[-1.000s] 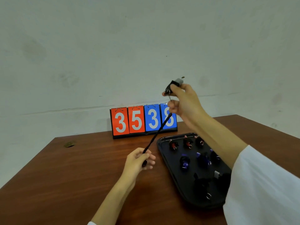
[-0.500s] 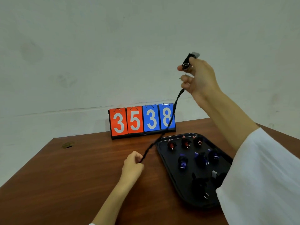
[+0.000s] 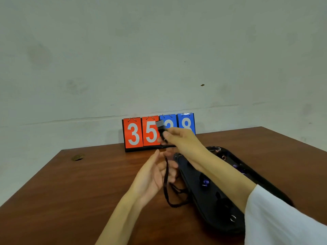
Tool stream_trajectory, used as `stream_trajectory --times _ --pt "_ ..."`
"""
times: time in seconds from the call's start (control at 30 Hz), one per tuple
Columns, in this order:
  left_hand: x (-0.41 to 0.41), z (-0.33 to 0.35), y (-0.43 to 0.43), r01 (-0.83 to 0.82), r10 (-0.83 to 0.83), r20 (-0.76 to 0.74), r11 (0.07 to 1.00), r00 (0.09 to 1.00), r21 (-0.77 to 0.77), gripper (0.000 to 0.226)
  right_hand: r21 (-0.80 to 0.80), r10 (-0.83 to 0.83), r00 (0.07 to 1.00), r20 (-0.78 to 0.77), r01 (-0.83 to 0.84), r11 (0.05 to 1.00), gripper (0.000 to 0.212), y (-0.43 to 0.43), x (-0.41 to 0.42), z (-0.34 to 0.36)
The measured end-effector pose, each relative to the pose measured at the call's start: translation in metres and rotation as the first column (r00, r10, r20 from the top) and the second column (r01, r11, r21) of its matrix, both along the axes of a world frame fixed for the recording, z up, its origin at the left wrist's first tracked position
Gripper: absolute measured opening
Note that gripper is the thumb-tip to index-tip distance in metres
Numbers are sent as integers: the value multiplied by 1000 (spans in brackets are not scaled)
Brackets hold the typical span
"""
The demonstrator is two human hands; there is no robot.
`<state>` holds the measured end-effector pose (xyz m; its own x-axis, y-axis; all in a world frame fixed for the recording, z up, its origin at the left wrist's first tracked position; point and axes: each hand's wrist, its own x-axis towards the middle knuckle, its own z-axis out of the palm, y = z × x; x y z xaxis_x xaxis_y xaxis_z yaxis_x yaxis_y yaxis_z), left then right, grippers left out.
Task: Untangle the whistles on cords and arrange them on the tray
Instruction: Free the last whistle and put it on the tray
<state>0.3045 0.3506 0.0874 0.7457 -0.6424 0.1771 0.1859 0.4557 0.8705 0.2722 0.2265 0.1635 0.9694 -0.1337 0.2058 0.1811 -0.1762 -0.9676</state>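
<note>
Right hand (image 3: 178, 139) pinches whistle (image 3: 161, 128) (blurred); forearm (image 3: 221, 174) partly hides tray (image 3: 192, 181).

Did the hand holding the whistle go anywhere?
Yes. The right hand with the whistle came down and left, from above the scoreboard to right in front of it.

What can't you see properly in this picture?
Head view:
Third scoreboard digit: covered by the whistle and right hand.
The other whistles on the tray: mostly behind the right forearm, dark and blurry, so uncountable.
Left hand and cord: motion blur hides whether they touch.
Tray's near corner: behind the white sleeve.
</note>
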Motion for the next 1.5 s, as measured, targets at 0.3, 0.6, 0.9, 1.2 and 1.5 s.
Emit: stream_trajectory --times 0.3,0.6,0.9,1.2,1.5 --pt "9 6 14 -263 141 322 888 936 378 21 539 -237 968 85 156 828 24 -40 11 -6" --pt "7 -8 4 -579 60 711 630 701 518 72 395 -36 997 65 7 919 18 -37 1 -17" --pt "-4 -6 -8 -208 166 169 940 972 270 25 357 -14 999 43 -2 934 24 -31 4 -37" --pt "3 -3 3 -348 190 375 839 907 419 25 365 -207 977 48 176 914 31 -48 2 -40" --pt "-1 5 5 -488 141 662 788 736 375 20 -581 -117 993 9 100 808 26 -64 -13 -48"
